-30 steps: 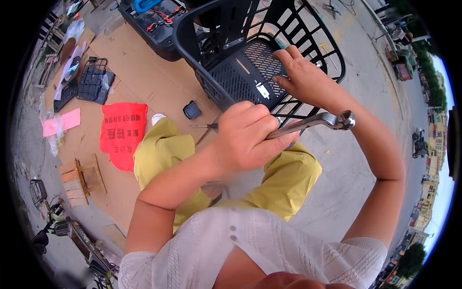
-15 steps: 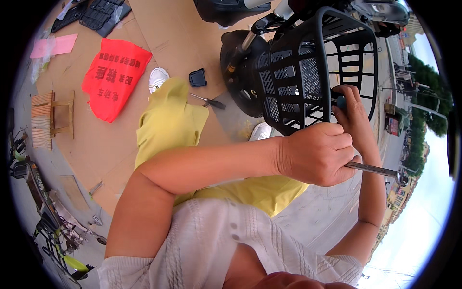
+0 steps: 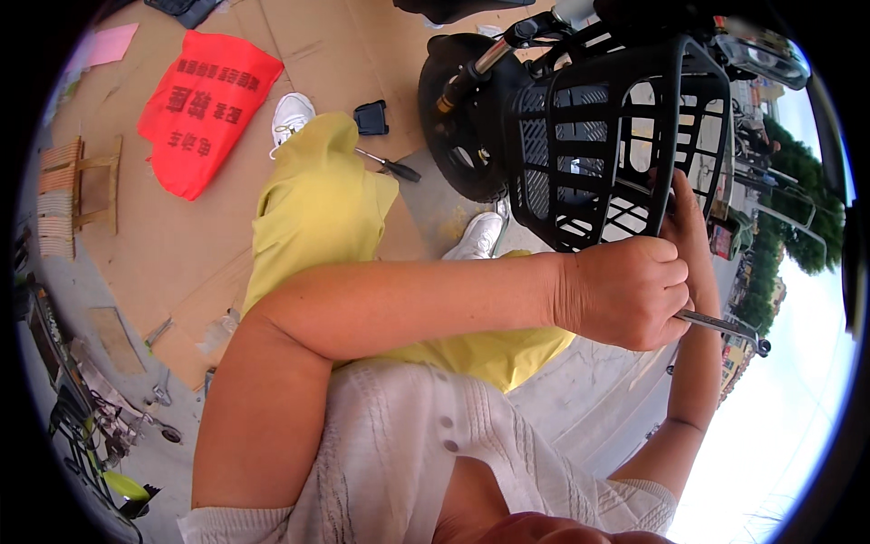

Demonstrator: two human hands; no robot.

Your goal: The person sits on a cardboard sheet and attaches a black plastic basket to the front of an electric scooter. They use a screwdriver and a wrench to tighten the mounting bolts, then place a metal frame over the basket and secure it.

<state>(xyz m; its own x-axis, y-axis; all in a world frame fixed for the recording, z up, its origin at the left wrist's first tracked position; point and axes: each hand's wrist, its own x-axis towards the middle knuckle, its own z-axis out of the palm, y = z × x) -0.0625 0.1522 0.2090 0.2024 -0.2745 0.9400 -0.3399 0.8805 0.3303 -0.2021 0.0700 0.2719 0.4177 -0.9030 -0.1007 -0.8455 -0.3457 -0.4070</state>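
Observation:
My left hand [image 3: 625, 292] is closed round a metal wrench [image 3: 725, 324], whose free end sticks out to the right past my right forearm. My right hand [image 3: 691, 218] is at the near right side of the black plastic basket [image 3: 672, 136], fingers curled and partly hidden behind the rim. It grips a screwdriver, its handle mostly covered by the fingers and the rim. The basket hangs at the front of an electric bike, above its black front wheel [image 3: 450, 127].
A dark-handled screwdriver [image 3: 401, 170] and a small black plastic part [image 3: 371, 118] lie on cardboard by my shoes. Farther left are a red bag [image 3: 208, 113] and a small wooden stool [image 3: 77, 198]. Another bike [image 3: 72, 381] stands at the lower left.
The whole view has shifted, with the basket sitting farther right. My right hand has turned, and the screwdriver's teal handle, visible before, is now mostly hidden. The left hand keeps the wrench.

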